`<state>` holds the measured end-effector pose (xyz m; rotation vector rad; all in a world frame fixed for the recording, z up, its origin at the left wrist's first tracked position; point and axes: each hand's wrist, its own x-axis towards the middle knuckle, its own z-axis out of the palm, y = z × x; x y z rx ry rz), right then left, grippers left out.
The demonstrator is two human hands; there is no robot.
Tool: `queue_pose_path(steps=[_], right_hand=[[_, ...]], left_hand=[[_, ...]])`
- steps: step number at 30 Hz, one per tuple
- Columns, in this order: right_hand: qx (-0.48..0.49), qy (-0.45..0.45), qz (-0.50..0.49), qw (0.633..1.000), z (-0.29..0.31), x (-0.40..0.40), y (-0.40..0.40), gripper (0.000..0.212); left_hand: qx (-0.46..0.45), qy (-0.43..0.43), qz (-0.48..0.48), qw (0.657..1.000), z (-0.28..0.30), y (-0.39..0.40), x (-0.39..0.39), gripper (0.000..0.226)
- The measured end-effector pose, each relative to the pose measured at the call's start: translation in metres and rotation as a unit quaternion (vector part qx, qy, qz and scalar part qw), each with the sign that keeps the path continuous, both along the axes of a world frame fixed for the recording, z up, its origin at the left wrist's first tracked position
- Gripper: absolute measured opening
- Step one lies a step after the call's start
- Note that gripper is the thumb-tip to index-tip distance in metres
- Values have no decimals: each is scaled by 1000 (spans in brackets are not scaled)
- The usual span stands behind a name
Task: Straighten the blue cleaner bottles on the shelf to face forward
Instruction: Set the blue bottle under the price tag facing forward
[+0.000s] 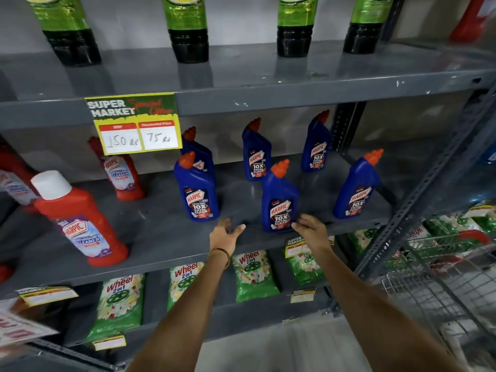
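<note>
Six blue bottles on the middle shelf point(161, 232), three in front, three behind. Closest to the hands: the front middle bottle point(280, 201), standing up tall near the shelf's front edge, orange cap on top and tipped a bit to the right, label toward the aisle but turned a little. Right hand point(311, 226) just beside its bottom right corner, fingers spread and empty, fingertips touching or nearly touching, hard to tell which. Left hand point(225, 232) down by the shelf edge, open and empty too, a little off to the left of that same bottle, with bare shelf in between. So: bottle straight ahead, between the two hands, nearer the right one. Probably the next one to be turned, with a small twist about its tall line so the label looks straight out. Front left bottle point(196, 189) off to the left, past the left hand. Front right bottle point(357, 187) well off to the right, leaning in this wide view. Three back bottles point(256, 154) farther in, behind the front row. Red bottles point(80, 218) at far left, not part of the job.
</note>
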<state>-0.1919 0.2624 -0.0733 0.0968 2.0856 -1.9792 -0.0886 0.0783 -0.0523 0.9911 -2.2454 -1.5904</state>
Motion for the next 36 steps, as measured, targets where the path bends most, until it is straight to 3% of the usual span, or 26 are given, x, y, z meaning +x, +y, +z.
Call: queue_pose_path(steps=[11, 18, 23, 26, 32, 36], right_hand=[[84, 8, -147, 986, -7, 56, -62, 28], [108, 52, 45, 992, 0, 46, -122, 28], [108, 40, 157, 981, 17, 24, -171, 57], [80, 30, 217, 972, 20, 16, -184, 69], [43, 32, 238, 970, 21, 18, -193, 43], [58, 36, 227, 972, 18, 23, -188, 43]], left_hand=[[-21, -30, -14, 999, 2, -76, 45, 59], [-24, -24, 11, 999, 9, -108, 32, 59], [-9, -6, 14, 1000, 21, -125, 16, 70], [-7, 3, -9, 1000, 26, -131, 9, 59], [-13, -1, -8, 1000, 27, -134, 11, 51], [-12, 11, 1, 1000, 30, -127, 20, 50]])
